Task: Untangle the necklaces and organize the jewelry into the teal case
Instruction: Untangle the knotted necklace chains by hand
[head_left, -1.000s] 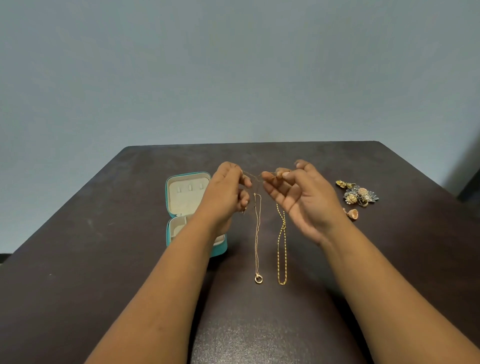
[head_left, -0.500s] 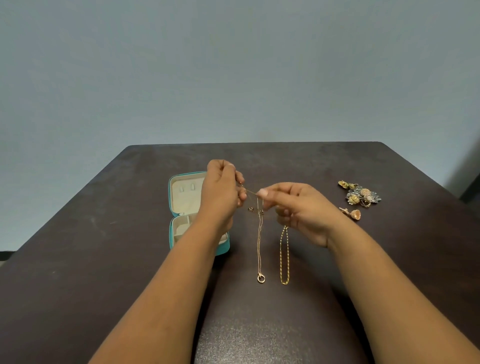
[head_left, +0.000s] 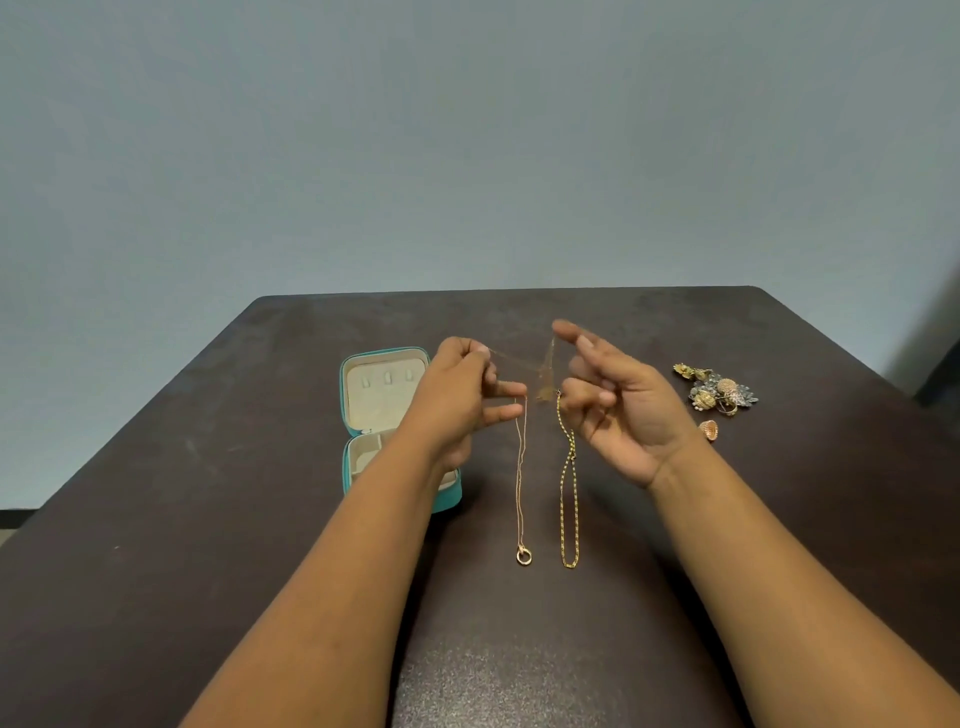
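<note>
Since half a second ago both hands have risen and spread apart. From the head view, the left hand (head_left: 457, 395) and right hand (head_left: 613, 395) each pinch a blurred fine chain (head_left: 519, 364) stretched between them. Two necklaces, the pendant necklace (head_left: 521, 483) and yellow chain (head_left: 569, 493), hang toward the table (head_left: 208, 519); the open teal case (head_left: 358, 447) waits left. Best to ease strands apart gently, never yanking.

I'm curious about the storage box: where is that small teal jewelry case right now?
In the head view, the small teal jewelry case lies open on the dark brown table, left of centre, partly hidden behind the left hand.
</note>
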